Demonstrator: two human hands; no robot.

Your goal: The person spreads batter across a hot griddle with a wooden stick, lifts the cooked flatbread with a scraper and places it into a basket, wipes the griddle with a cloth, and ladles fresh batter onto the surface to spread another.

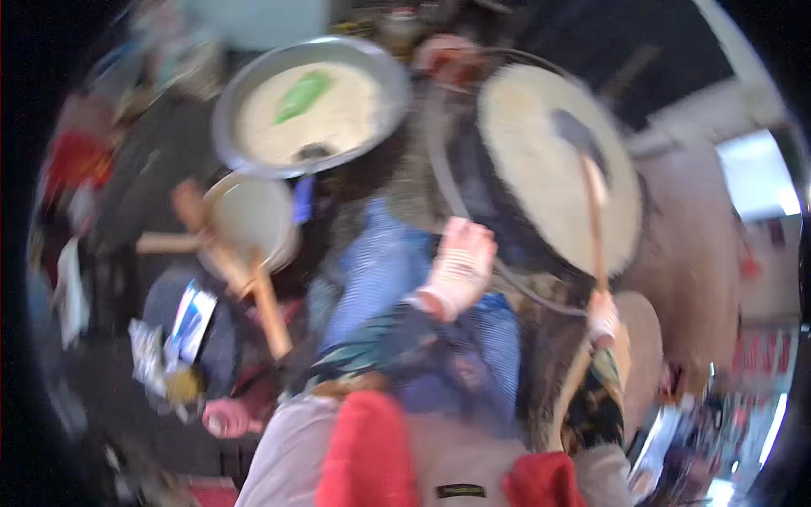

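Observation:
The whole view is blurred by motion. My right hand (601, 317) grips the end of a long wooden-handled spatula (594, 211), and its dark blade rests on a pale round flatbread (541, 194) that covers a wide round griddle (473, 211). My left hand (460, 266), in a pale striped covering, is at the griddle's near rim, above a blue striped cloth (372, 270). Whether its fingers hold anything is lost in the blur. Both my sleeves are dark and patterned.
A large metal basin (389, 76) of pale batter with a green scoop (302, 95) stands at the back left. In front of it sit a smaller pale bowl (253, 215) and wooden sticks (262, 296). Packets and clutter lie at the left.

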